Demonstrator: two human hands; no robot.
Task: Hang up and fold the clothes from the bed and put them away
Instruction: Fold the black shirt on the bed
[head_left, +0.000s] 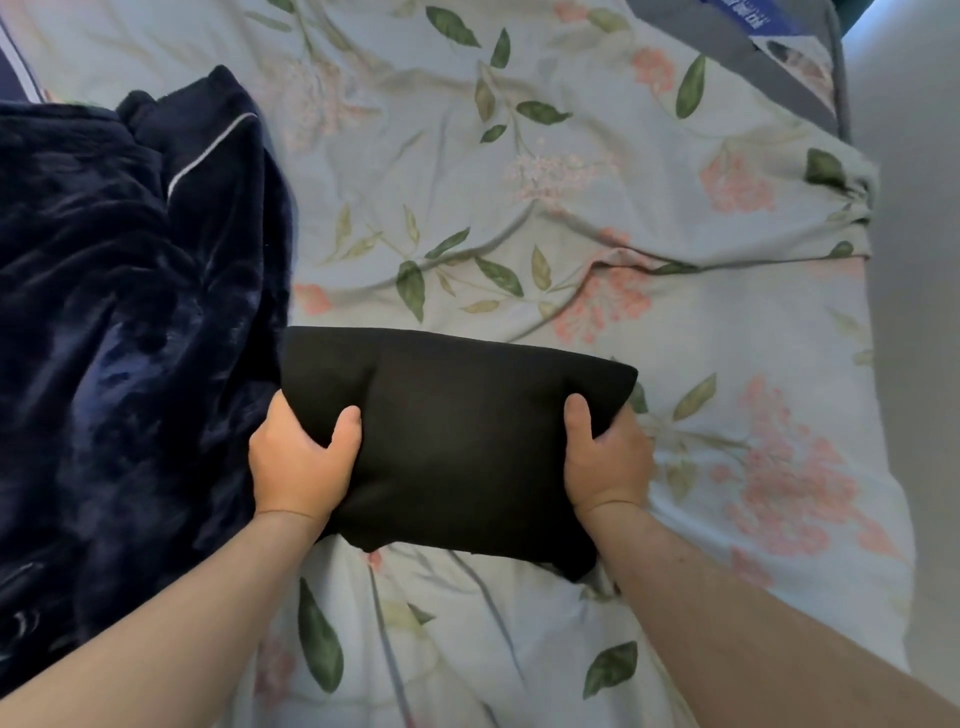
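Note:
A black garment (457, 431), folded into a thick rectangle, lies on the floral bed sheet (519, 208) near the front edge. My left hand (298, 462) grips its left end, thumb on top and fingers tucked underneath. My right hand (605, 457) grips its right end the same way, thumb on top. The fingers of both hands are hidden under the cloth.
A dark navy plush blanket (119, 312) with white piping is heaped along the left side of the bed, touching the black garment's left edge. The bed's right edge (878, 415) meets a pale wall. A grey item with a blue label (748, 31) lies at the top right.

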